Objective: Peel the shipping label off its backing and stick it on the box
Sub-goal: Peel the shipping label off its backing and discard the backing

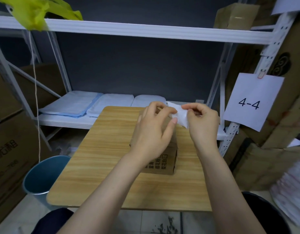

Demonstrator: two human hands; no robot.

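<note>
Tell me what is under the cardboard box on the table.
The cardboard box sits directly on the wooden table, with nothing visibly between them. The left hand covers its top; both hands, left and right hand, hold the white label above it.

place: stockroom | shelving rack (146,32) | stacked cartons (9,146) | "4-4" location sign (252,102)

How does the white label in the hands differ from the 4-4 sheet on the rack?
The label is crumpled, blank from here, pinched between left hand and right hand. The 4-4 sheet is larger in view, flat, printed, hanging from the rack post. Both are white.
</note>
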